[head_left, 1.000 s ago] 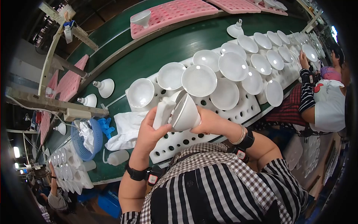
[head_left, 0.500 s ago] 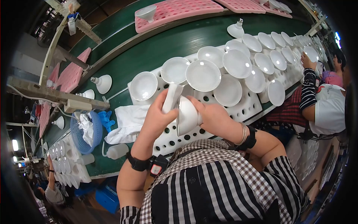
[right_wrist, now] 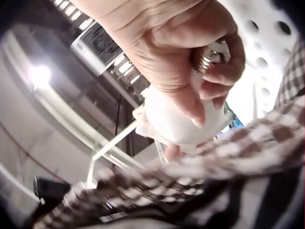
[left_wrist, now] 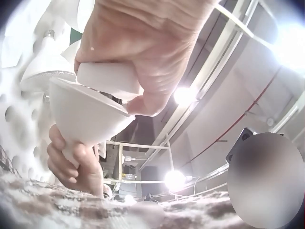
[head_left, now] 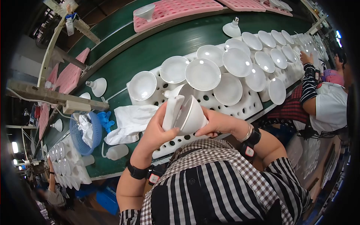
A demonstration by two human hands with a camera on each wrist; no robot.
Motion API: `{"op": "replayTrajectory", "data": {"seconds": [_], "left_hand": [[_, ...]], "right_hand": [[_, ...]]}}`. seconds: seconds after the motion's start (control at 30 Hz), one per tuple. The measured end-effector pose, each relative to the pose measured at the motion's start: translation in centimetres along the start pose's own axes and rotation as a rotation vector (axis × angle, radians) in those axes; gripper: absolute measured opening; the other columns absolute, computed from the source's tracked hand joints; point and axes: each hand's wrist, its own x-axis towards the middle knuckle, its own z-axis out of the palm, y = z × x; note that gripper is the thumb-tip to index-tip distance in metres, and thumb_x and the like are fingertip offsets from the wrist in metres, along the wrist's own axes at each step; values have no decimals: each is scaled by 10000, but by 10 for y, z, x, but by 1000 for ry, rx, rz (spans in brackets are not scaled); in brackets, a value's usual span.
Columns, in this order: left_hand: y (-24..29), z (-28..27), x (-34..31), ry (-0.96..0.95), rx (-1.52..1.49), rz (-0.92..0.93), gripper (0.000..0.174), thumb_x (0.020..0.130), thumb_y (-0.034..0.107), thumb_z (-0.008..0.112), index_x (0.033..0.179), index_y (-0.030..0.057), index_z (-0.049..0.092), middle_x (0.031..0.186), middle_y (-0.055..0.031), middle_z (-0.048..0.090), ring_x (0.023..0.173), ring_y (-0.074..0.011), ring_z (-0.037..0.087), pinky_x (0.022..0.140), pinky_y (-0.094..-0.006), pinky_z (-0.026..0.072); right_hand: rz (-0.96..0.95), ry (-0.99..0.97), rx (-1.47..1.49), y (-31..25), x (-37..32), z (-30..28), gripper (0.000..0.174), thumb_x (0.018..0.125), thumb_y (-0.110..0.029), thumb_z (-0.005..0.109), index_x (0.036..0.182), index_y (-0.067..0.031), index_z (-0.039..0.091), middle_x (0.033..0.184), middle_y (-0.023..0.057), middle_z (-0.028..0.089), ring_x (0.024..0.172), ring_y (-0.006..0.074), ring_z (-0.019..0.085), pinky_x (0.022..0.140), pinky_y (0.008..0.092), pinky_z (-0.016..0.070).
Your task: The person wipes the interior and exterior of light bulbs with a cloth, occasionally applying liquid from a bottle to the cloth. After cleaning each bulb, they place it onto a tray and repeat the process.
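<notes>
Lamp (head_left: 194, 119) is held over holed white board (head_left: 247, 100), other lamps (head_left: 203, 74) crowding just beyond. White cloth (head_left: 129, 122), blue glove (head_left: 106, 121), bottle (head_left: 117, 152) beside on green worktop (head_left: 108, 167). Blue basket (head_left: 95, 129) holds white rag (head_left: 86, 127). Left hand (head_left: 155, 129) curled round white block (head_left: 171, 112) at lamp's rim, right hand (head_left: 223, 123) curled round its screw base (right_wrist: 209, 59)

Counts: held lamp (head_left: 193, 119), 1. Held white pad (head_left: 171, 112), 1. Blue basket (head_left: 75, 139), 1. Squeeze bottle (head_left: 117, 152), 1. Lamp on the large pink board (head_left: 176, 15), 1. Base-up lamp (head_left: 231, 29) beyond the white holed board (head_left: 252, 107), 1. Lamps on that white board: total uncertain, far end crowded.
</notes>
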Motion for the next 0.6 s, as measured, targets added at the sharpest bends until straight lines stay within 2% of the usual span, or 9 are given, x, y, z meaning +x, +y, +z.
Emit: {"op": "replayTrajectory", "data": {"seconds": [0.03,0.07,0.13,0.17,0.23,0.43,0.47,0.53,0.6], "left_hand": [[-1,-2,1,10,-5,-4,770,709,80,612,1432,7,360,1319,-109,514,1224,-197,487,1038,-336,368],[-2,-1,2,11,-5,-2,770,709,80,612,1432,7,360,1319,-109,514,1224,-197,487,1038,-336,368],[-2,3,7,50,-41,-18,770,710,77,605,1435,5,356,1317,-113,515,1222,-197,489,1038,-332,370],[-2,4,9,48,-39,-16,770,710,77,605,1435,5,356,1317,-113,515,1222,-197,489,1038,-332,370],[-2,6,14,62,-132,-50,750,711,74,600,1423,4,374,1286,-106,534,1165,-183,528,992,-313,410],[-6,8,31,156,-221,-104,607,749,42,568,1344,-8,461,1139,-67,597,1000,-136,580,855,-256,464],[-9,6,36,154,-221,-105,607,749,42,568,1344,-8,461,1139,-67,597,1000,-136,580,855,-256,464],[-14,1,46,180,-247,-73,571,774,32,551,1335,-22,459,1238,-118,588,1106,-198,586,942,-335,475],[-11,-1,48,201,-219,-90,519,798,40,548,1308,-22,477,1236,-130,594,1089,-204,598,932,-339,488]], "right_hand": [[-133,180,-276,-4,-2,7,971,726,-127,777,1498,-109,188,924,127,651,653,152,621,507,294,491],[-134,179,-277,-1,1,9,971,726,-127,777,1498,-109,188,924,127,651,653,152,621,507,294,491],[-485,416,-793,5,6,11,1039,701,-84,753,1526,-161,125,911,184,659,712,273,658,587,372,518],[-487,419,-794,3,5,11,1039,701,-84,753,1526,-161,125,911,184,659,712,273,658,587,372,518],[-366,465,-947,-5,-2,14,1056,674,-56,733,1527,-177,124,879,207,650,751,353,649,659,419,519],[-409,595,-1295,-13,-6,15,1009,684,-19,708,1523,-189,173,858,151,640,707,324,644,611,408,515],[-408,596,-1294,-13,-7,17,1009,684,-19,708,1523,-189,173,858,151,640,707,324,644,611,408,515],[-431,464,-1377,-11,-8,23,959,664,-40,730,1500,-183,282,818,135,624,688,315,633,599,408,496],[-474,498,-1327,-11,-7,29,934,668,-35,720,1492,-174,302,810,124,621,676,307,629,587,402,493]]}}
